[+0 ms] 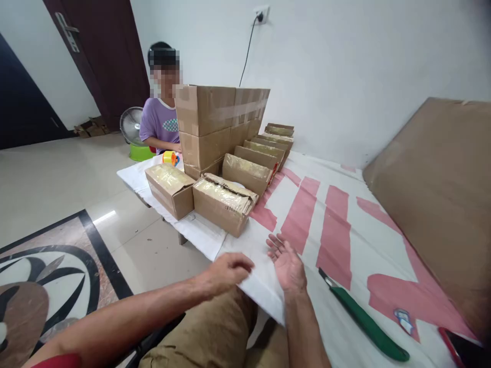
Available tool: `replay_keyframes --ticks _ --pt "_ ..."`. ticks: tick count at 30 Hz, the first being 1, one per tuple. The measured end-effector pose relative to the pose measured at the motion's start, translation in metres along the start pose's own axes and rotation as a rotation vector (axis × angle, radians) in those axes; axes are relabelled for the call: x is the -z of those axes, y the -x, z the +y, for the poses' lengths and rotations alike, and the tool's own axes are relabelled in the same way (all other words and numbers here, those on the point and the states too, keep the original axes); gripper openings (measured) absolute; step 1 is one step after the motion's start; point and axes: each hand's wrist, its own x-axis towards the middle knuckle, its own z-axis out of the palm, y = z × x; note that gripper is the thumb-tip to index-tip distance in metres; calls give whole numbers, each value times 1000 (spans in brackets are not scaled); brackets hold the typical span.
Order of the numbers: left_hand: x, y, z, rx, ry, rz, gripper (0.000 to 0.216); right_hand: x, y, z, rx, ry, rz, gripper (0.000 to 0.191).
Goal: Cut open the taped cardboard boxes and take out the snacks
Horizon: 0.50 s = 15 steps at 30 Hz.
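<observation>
My left hand (229,270) rests knuckles up at the near edge of the white-and-pink table cover (307,225), fingers curled loosely, with nothing visible in them. My right hand (286,263) lies beside it, palm turned up, fingers spread and holding nothing. A green-handled utility knife (362,319) lies on the cover just right of my right wrist. Two taped cardboard boxes (222,203) (171,188) sit beyond my hands.
A row of small taped boxes (264,151) runs back beside a stack of bigger cartons (218,128). A seated person in a purple shirt (159,122) is behind them, near a tape dispenser (171,158). A large flat cardboard sheet (437,199) leans at the right. A fan (130,124) stands on the floor.
</observation>
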Motion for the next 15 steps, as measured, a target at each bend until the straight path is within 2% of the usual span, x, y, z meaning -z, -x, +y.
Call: replay_keyframes --ticks 3,5,6,8,11,15 --pt "47 -10 14 -94 61 366 49 -22 5 5 6 54 -37 44" --pt "68 -15 12 -84 115 524 68 -39 5 7 15 130 -71 46" --pt "75 -18 11 -73 143 565 78 -48 5 7 24 184 -90 47" --pt "80 -28 10 -73 191 580 94 -66 4 9 56 295 -129 48" --pt "72 -50 11 -129 254 501 103 -84 1 14 120 338 -181 50" --pt "62 -66 9 -166 297 455 100 -84 -1 20 110 305 -188 52"
